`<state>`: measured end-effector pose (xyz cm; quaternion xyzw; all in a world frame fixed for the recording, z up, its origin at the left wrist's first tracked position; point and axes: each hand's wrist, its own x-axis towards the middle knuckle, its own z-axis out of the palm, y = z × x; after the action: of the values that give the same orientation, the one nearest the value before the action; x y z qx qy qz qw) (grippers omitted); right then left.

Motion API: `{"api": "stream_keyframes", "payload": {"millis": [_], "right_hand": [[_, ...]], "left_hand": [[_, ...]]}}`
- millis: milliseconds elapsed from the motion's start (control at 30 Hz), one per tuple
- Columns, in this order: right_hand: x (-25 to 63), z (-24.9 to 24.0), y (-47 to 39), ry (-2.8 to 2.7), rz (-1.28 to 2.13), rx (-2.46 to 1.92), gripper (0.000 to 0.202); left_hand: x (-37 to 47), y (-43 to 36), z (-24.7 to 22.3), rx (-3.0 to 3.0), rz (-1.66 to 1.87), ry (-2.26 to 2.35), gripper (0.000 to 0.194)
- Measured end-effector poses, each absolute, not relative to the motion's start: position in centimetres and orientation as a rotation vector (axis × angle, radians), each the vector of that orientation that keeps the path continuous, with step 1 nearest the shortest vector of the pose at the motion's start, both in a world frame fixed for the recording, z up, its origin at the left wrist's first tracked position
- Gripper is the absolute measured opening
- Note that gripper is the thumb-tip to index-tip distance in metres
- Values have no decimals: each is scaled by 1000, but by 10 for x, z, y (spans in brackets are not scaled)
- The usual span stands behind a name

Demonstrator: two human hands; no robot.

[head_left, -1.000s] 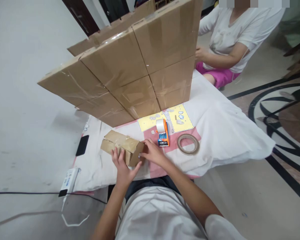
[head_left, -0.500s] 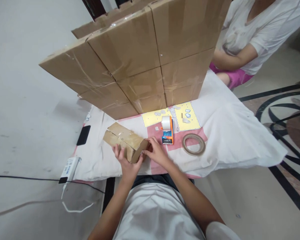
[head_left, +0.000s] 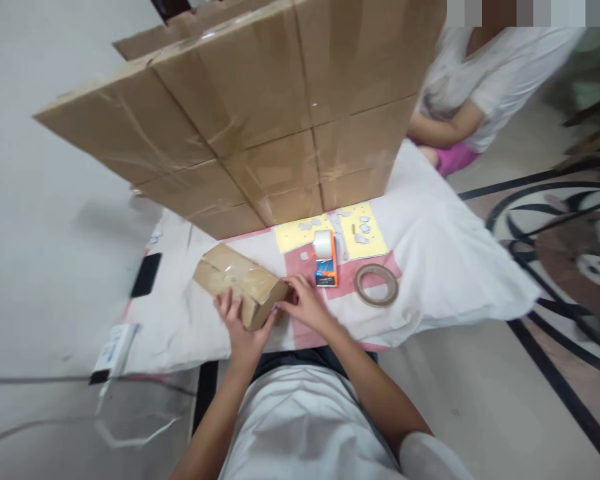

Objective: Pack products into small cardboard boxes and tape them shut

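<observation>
The left hand point(head_left: 242, 335) is gripping the cardboard box point(head_left: 243, 277) from the near side while the right hand point(head_left: 306, 307) is pinching its right end, near the tape dispenser point(head_left: 325, 265).

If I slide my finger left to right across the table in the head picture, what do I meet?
White power strip, flat black thing, small cardboard box, tape dispenser, ring of brown tape.

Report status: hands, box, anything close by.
Left hand on box, near side. Right hand at box's right end. Box held slantwise. Tape dispenser beyond right hand, not touching.
</observation>
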<state>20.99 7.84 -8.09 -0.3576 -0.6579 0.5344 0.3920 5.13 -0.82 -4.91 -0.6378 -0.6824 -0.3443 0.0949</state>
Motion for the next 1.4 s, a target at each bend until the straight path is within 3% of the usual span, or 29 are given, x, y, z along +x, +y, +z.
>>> {"api": "stream_keyframes", "payload": {"millis": [133, 300, 500, 600, 700, 800, 1067, 1400], "right_hand": [[212, -80, 77, -1775, 1315, -916, 74], [213, -69, 75, -1621, 1265, -820, 64], [281, -7, 43, -1424, 1041, -807, 58], [338, 7, 33, -1318, 795, -1017, 52], [395, 0, 39, -1147, 607, -1242, 41], [445, -24, 64, -1030, 508, -1360, 39], [509, -96, 165, -996, 461, -1407, 53], [526, -103, 267, -1053, 417, -1447, 48]], "left_hand": [[55, -11, -44, -1862, -1022, -2023, 85], [61, -11, -24, -1975, -1135, -1920, 89], [97, -3, 16, -2061, -1137, -1555, 108], [152, 29, 33, -2323, -1234, -1403, 101], [223, 76, 38, -2652, -1344, -1174, 80], [287, 128, 22, -2903, -1482, -948, 66], [371, 227, -55, -3087, -1491, -990, 68], [389, 317, -79, -2912, -1620, -1094, 64]]}}
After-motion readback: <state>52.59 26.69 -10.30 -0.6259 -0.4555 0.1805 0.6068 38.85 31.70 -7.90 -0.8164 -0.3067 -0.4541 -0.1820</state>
